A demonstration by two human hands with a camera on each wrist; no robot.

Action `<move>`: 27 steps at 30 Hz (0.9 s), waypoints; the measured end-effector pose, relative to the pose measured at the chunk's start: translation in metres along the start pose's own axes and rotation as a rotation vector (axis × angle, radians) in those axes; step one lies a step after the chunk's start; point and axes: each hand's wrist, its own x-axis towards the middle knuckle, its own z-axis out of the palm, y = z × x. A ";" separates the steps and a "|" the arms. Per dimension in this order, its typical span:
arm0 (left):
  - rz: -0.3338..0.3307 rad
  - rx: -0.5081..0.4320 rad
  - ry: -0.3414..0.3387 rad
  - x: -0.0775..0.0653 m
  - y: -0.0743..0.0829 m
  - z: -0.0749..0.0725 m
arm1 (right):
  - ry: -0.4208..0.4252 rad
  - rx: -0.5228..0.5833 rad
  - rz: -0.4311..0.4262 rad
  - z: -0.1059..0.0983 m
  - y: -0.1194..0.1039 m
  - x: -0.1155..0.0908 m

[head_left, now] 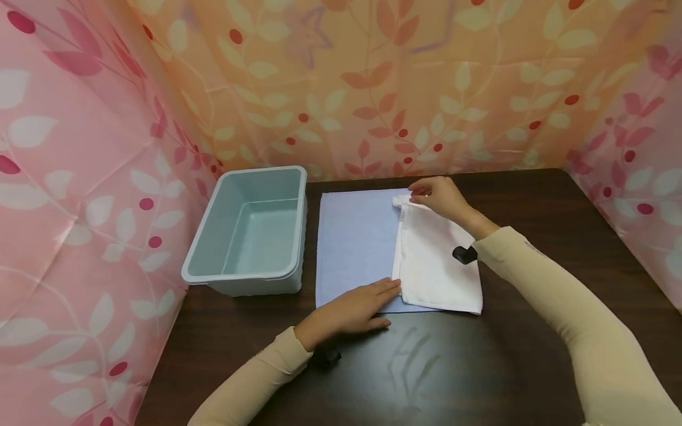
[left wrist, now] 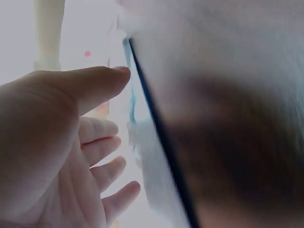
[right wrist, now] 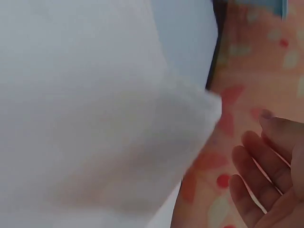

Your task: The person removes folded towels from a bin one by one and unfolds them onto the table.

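Note:
A white cloth [head_left: 434, 260] lies over the right part of a larger pale blue cloth [head_left: 354, 248] on the dark table. Its far left corner is bunched. My left hand [head_left: 357, 307] is stretched out, its fingertips touching the white cloth's near left edge. In the left wrist view, that hand's fingers [left wrist: 99, 147] are spread, though the work surface is blurred. At the far edge my right hand [head_left: 439, 198] hovers beside the bunched corner. The right wrist view has its loosely bent fingers [right wrist: 259, 175] apart from the white cloth [right wrist: 95, 95], holding nothing.
A pale blue-green plastic bin [head_left: 242, 278] stands left of the cloths, with nothing seen inside. The dark table [head_left: 522, 355] reaches to the floral curtains [head_left: 346, 89] behind and at both sides. Black wrist devices [head_left: 465, 255] sit at the sleeve cuffs.

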 end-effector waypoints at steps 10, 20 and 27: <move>-0.083 -0.013 0.009 -0.008 -0.015 -0.006 | -0.121 0.127 -0.054 0.030 -0.032 -0.110; -0.081 -0.007 0.005 -0.010 -0.020 -0.003 | -0.055 0.026 -0.259 0.071 -0.032 -0.156; -0.077 -0.011 0.000 -0.010 -0.018 -0.003 | -0.025 -0.067 -0.245 0.078 -0.037 -0.162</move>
